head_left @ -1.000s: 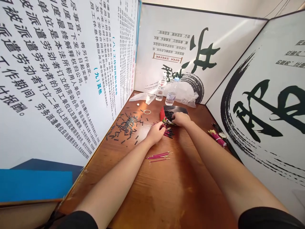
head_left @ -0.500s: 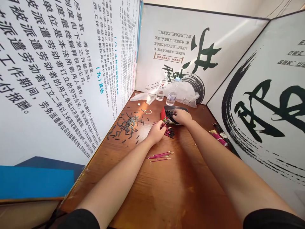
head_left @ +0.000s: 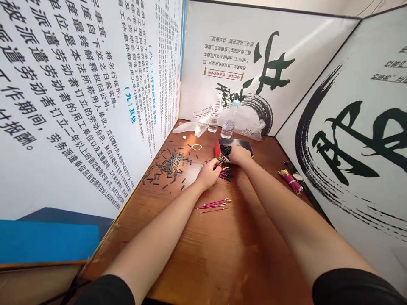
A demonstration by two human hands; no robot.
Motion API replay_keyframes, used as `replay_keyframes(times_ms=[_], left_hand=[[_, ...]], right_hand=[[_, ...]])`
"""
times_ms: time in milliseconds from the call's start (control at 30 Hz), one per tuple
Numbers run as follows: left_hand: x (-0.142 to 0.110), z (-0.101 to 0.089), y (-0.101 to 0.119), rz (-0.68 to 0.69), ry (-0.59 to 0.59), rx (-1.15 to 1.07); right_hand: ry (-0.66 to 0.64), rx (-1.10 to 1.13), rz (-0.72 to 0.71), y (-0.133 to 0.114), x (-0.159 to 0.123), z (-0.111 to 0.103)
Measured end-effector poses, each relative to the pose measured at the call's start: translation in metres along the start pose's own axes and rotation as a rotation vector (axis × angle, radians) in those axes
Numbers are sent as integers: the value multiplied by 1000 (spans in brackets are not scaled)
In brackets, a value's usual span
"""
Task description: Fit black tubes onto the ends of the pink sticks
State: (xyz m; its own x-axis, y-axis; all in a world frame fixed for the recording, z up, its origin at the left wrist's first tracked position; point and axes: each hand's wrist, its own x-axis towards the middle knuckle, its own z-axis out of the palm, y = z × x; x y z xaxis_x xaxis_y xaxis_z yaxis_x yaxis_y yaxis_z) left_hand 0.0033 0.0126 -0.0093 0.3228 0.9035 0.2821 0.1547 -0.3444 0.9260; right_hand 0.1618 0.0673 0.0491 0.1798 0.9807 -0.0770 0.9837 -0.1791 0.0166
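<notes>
Left panel (head_left: 63,186): Chinese print, blue headings "(八)工作时间和休息休假" and "(九)其他", black lines incl. "将另行规定". Back panel (head_left: 197,34): upside-down text, one line framed in red, big black brush character. Right panel (head_left: 318,93): large "服", brush-stroke arc. Bottle with red heart label (head_left: 214,118), small print unreadable; blue-capped bottle (head_left: 228,127) beside it, both near tabletop's far edge. Brown wood-grain tabletop (head_left: 203,254), glossy, panels along left, far and right edges; pale wall above.

Red-and-black box (head_left: 217,149) toward far edge, black pieces inside. Right hand (head_left: 240,156) in box, fingertips hidden, can't tell if gripping. Left hand (head_left: 210,173) at box's near side, narrow pinch on small dark piece (head_left: 221,161). Magenta rods with black ends (head_left: 225,173) just beside it. Loose magenta rods (head_left: 212,205) mid-tabletop. Scattered dark pieces (head_left: 173,165) toward left edge; tied magenta bundle (head_left: 291,182) by right edge.
</notes>
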Motion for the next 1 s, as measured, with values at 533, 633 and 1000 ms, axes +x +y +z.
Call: replay_keyframes(times_ms=[533, 633, 1000], left_hand=[[1, 1, -4, 25, -3, 10], [1, 1, -5, 20, 6, 14], [1, 1, -2, -3, -4, 6]], right_hand=[[84, 73, -4, 5, -1, -5], [99, 86, -27, 6, -4, -5], [98, 68, -52, 10, -9, -5]])
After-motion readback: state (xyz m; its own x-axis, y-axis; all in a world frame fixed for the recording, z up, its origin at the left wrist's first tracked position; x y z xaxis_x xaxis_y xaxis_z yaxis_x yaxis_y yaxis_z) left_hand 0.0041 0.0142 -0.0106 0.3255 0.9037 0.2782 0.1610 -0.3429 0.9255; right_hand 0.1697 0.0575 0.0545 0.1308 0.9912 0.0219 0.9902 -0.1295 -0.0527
